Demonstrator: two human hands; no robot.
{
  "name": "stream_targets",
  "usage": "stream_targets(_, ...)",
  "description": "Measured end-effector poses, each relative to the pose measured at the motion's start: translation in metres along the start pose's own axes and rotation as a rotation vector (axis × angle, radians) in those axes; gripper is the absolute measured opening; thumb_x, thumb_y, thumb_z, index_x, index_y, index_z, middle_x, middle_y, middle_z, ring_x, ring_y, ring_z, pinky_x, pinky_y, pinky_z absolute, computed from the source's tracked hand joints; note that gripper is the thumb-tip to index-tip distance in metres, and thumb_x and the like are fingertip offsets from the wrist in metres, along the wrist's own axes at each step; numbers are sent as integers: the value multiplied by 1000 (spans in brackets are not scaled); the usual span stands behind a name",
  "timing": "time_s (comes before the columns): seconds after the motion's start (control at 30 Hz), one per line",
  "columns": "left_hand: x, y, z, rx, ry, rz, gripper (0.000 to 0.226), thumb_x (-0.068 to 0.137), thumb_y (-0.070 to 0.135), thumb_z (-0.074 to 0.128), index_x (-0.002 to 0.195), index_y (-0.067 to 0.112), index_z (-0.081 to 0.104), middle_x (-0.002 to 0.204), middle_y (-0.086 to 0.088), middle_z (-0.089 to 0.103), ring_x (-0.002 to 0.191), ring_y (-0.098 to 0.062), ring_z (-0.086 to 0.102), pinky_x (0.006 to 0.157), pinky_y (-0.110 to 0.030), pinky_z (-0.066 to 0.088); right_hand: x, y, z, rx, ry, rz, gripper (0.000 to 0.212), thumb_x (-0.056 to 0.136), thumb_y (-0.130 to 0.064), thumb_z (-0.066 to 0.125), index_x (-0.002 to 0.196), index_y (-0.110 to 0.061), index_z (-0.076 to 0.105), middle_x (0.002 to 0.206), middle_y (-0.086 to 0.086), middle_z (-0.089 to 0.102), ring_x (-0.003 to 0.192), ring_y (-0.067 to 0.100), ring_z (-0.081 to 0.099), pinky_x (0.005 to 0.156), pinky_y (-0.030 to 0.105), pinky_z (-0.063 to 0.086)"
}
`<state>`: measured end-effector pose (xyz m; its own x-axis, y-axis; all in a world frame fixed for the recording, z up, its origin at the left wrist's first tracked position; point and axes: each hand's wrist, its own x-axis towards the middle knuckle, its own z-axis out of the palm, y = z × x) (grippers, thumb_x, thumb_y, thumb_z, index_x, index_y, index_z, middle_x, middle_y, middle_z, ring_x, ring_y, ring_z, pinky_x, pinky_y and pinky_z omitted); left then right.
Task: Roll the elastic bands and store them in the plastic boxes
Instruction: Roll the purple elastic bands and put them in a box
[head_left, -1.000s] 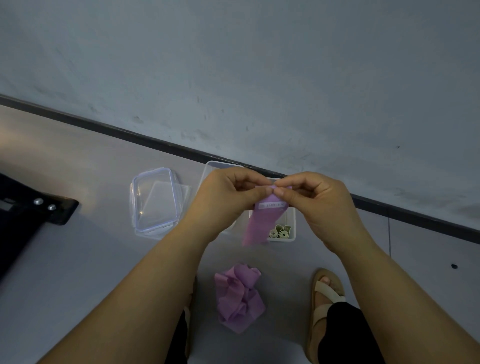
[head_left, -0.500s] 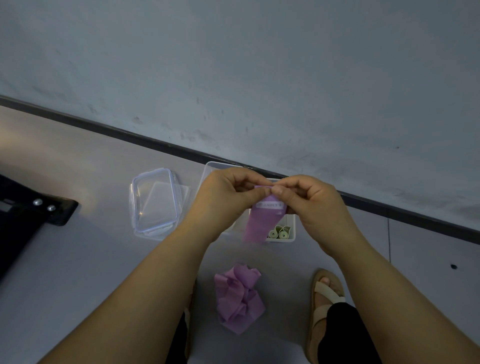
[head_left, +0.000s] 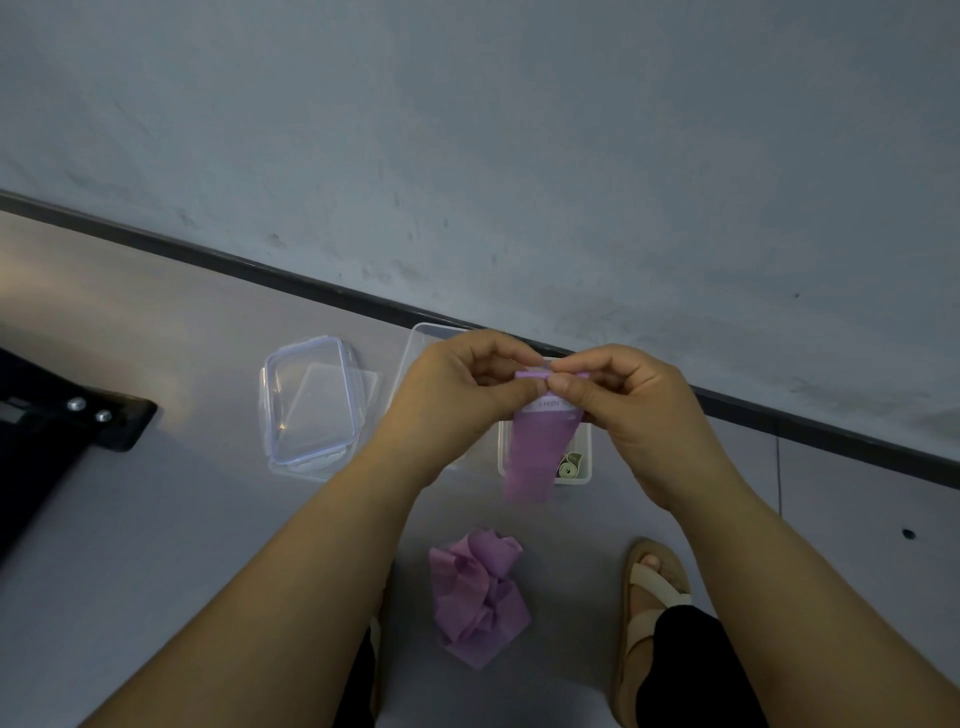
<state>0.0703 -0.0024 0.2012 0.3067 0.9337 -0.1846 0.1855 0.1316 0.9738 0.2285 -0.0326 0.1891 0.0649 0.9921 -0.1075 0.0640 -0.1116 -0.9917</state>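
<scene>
Purple band, pinched by left hand and right hand, is rolled further at top.

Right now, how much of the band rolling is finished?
Done: greenish rolls lie in the open box. In hand: the left hand and right hand pinch the top edge of a purple band, most of it hanging unrolled. Left: the crumpled purple heap on the floor, and the lid lying off.

Purple band, white-labelled; purple heap; olive rolls seen in clear box; beige sandal.
</scene>
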Motion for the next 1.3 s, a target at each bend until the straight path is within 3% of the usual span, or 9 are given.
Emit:
stream_targets(0.13, 0, 0, -1, -10, -1, -12, 13, 81, 9, 69, 80, 21, 70, 74, 3, 73, 72, -13, 70, 70, -28, 59, -1, -1, 0, -89, -7, -88, 17, 78, -7, 68, 80, -24, 69, 74, -13, 70, 75, 2, 66, 68, 13, 51)
stream_targets(0.3, 0, 0, -1, 54, 29, 37, 19, 79, 7, 71, 75, 25, 69, 64, 12, 70, 66, -4, 67, 68, -20, 57, -3, 0, 2, -181, -3, -150, 14, 78, -8, 68, 83, -22, 69, 82, -7, 69, 77, 4, 64, 70, 14, 52)
stream_targets(0.63, 0, 1, 0, 47, 61, 80, 21, 76, 4, 73, 72, 25, 69, 60, 19, 67, 62, 3, 64, 62, -9, 49, -2, 2, 3, -99, 4, -6, 7, 84, -20, 63, 83, -26, 67, 79, -8, 71, 74, 7, 67, 68, 21, 57)
stream_targets(0.73, -1, 2, 0, 55, 46, 88, 21, 77, 4, 72, 75, 25, 69, 63, 17, 68, 64, 2, 65, 63, -10, 50, -2, 1, 3, -97, -6, -7, 9, 83, -20, 63, 80, -27, 66, 76, -12, 71, 71, 5, 66, 66, 18, 55)
stream_targets(0.93, 1, 0, 0, 20, 33, 32, 16, 78, 9, 72, 88, 22, 70, 83, 0, 72, 81, -14, 69, 76, -26, 57, 0, 2, 2, -7, 10, 24, 7, 79, -17, 66, 80, -24, 68, 78, -5, 72, 77, 11, 68, 72, 27, 58)
stream_targets(1.07, -1, 2, -1, 6, 1, 7, 11, 81, 12, 69, 85, 22, 71, 76, 5, 73, 74, -9, 69, 70, -22, 57, 0, 1, 0, 6, 7, 20, 9, 74, -23, 66, 83, -23, 68, 80, -6, 72, 79, 9, 68, 72, 24, 57)
stream_targets(1.3, 0, 0, -2, 65, 38, 61, 18, 78, 6, 71, 82, 23, 71, 77, 8, 71, 73, -5, 67, 72, -18, 56, 0, 2, 0, 5, -12, 0, 14, 78, -10, 67, 84, -22, 66, 78, -13, 71, 78, 3, 67, 69, 17, 54)
